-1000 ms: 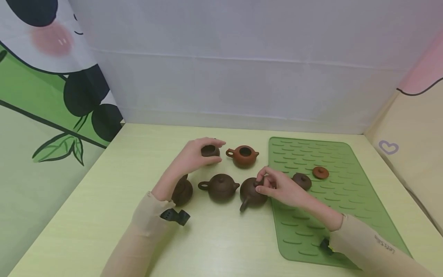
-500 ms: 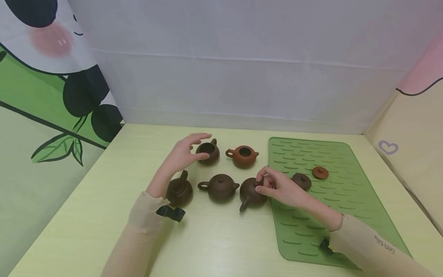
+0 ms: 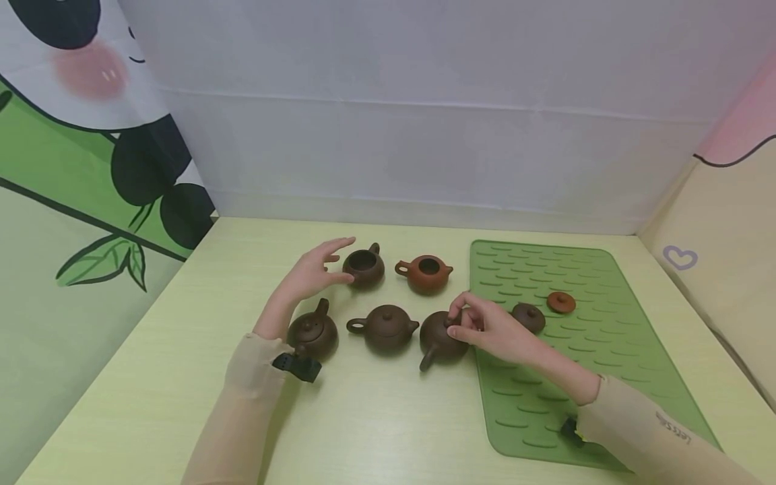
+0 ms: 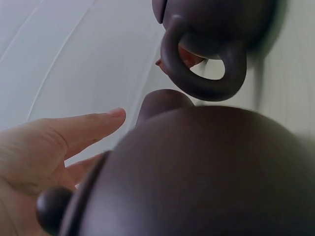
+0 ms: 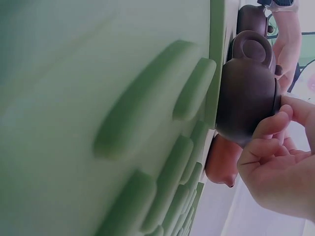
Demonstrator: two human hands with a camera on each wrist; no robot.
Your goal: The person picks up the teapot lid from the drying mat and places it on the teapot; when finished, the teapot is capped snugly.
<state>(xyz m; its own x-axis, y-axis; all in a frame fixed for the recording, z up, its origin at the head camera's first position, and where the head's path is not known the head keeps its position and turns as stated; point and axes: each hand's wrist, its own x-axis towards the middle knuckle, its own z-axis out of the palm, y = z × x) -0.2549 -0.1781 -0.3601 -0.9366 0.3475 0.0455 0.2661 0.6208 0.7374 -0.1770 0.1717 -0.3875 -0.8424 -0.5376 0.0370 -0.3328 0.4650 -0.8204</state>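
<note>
My right hand (image 3: 491, 327) pinches the lid knob of a dark brown teapot (image 3: 438, 337) with thumb and index finger; its lid sits on the pot. My left hand (image 3: 309, 273), fingers spread and holding nothing, is beside a lidless dark teapot (image 3: 366, 277) at the back; the thumb tip is close to its rim, and contact cannot be told. Below that hand stands a lidded dark teapot (image 3: 315, 335), which fills much of the left wrist view. Another lidded teapot (image 3: 388, 333) is in the middle. Behind it, a reddish-brown teapot (image 3: 428, 281) has its opening uncovered.
On the green ridged mat (image 3: 576, 377) at right lie a dark brown lid (image 3: 529, 318) and a reddish lid (image 3: 561, 302). The pale table (image 3: 376, 417) ends at a grey-white cloth backdrop (image 3: 376, 155). Printed cloths hang at both sides.
My left hand has drawn back leftward from around the lidless dark teapot, leaving that pot in full view. My right hand has stayed on the knob.
</note>
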